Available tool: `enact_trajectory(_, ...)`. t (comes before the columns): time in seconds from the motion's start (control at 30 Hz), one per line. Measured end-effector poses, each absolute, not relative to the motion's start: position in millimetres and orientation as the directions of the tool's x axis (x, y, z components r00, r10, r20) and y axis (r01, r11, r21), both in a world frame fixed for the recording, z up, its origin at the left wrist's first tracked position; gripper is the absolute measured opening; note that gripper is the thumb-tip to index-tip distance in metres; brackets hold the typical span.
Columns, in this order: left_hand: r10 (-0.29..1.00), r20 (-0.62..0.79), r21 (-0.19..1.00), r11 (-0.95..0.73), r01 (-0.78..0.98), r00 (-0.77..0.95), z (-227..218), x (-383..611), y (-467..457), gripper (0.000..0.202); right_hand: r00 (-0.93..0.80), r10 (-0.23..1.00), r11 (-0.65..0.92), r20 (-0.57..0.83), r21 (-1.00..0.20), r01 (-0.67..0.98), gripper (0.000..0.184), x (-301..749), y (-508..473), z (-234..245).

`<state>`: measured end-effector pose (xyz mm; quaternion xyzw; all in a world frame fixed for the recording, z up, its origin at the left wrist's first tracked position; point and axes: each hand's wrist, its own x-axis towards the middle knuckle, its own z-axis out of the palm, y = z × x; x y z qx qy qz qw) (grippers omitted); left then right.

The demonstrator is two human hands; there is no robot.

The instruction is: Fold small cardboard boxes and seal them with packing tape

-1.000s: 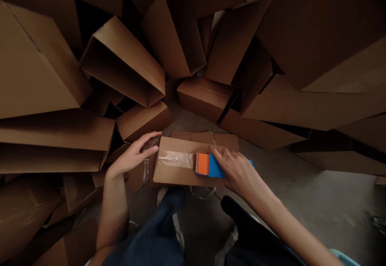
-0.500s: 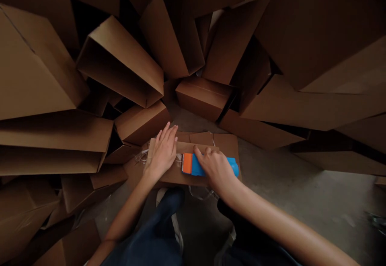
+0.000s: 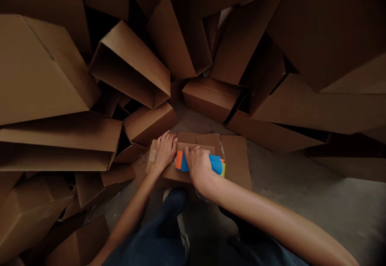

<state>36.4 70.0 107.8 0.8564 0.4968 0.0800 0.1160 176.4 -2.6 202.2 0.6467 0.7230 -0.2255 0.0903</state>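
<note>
My right hand (image 3: pixel 199 164) is wrapped round a blue-and-orange tape dispenser (image 3: pixel 216 164), palm down. The dispenser's orange end points left, and a bit of yellow-green shows at its right end. It rests on or just above a small cardboard box (image 3: pixel 175 174). On the left part of that box lies my left hand (image 3: pixel 165 151), its fingers stretched out and pointing away from me. A shiny strip that looks like clear tape (image 3: pixel 152 155) shows at the box's left end. Beneath is a larger piece of cardboard (image 3: pixel 235 153).
Open and tilted cardboard boxes crowd the left side (image 3: pixel 57 131), the back (image 3: pixel 181 37) and the right (image 3: pixel 328 105). A smaller box (image 3: pixel 211 97) lies just beyond my hands. Grey concrete floor (image 3: pixel 280 181) shows at the right. My legs (image 3: pixel 163 226) are close below.
My right hand has moved left with the tape dispenser, towards my left hand. My left hand remains on the box. The whole view has shifted slightly.
</note>
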Motion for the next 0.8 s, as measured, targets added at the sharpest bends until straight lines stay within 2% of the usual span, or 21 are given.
enact_trajectory(0.1, 0.871, 0.022, 0.280, -0.477, 0.833, 0.491, 108.3, 36.6, 69.1, 0.038, -0.050, 0.866, -0.013, -0.497, -0.123, 0.992, 0.051, 183.6, -2.1, 210.4)
enact_trajectory(0.17, 0.870, 0.027, 0.280, -0.479, 0.832, 0.492, 108.6, 36.2, 68.9, 0.038, -0.107, 0.857, 0.020, -0.505, -0.175, 0.984, 0.061, 192.6, -4.3, 218.0)
enact_trajectory(0.3, 0.864, 0.011, 0.246, -0.490, 0.836, 0.503, 110.8, 36.5, 70.3, 0.039, -0.245, 0.854, 0.103, -0.458, -0.313, 0.944, 0.072, 220.8, -14.2, 223.4)
enact_trajectory(0.43, 0.862, -0.031, 0.202, -0.490, 0.848, 0.506, 112.6, 37.8, 72.7, 0.041, -0.269, 0.923, 0.096, -0.275, -0.512, 0.854, 0.071, 250.2, -31.0, 207.3)
enact_trajectory(0.53, 0.864, -0.032, 0.194, -0.488, 0.851, 0.502, 111.2, 37.6, 73.7, 0.042, -0.249, 0.958, 0.077, -0.139, -0.716, 0.694, 0.077, 261.4, -45.4, 189.8)
enact_trajectory(0.6, 0.868, -0.031, 0.187, -0.482, 0.856, 0.496, 109.3, 36.9, 74.3, 0.042, -0.185, 0.978, 0.022, -0.100, -0.824, 0.566, 0.071, 261.9, -53.5, 179.7)
enact_trajectory(0.67, 0.867, -0.035, 0.177, -0.485, 0.857, 0.498, 107.4, 36.0, 74.8, 0.042, -0.064, 0.994, -0.047, -0.086, -0.888, 0.457, 0.051, 258.2, -59.0, 171.7)
enact_trajectory(0.73, 0.862, -0.036, 0.169, -0.494, 0.853, 0.506, 106.2, 35.3, 75.3, 0.042, 0.055, 0.994, -0.112, -0.098, -0.897, 0.427, 0.037, 253.1, -61.6, 165.1)
enact_trajectory(0.8, 0.861, -0.027, 0.175, -0.495, 0.851, 0.507, 105.6, 35.1, 75.4, 0.042, 0.113, 0.988, -0.147, -0.107, -0.882, 0.448, 0.034, 249.0, -61.8, 159.8)
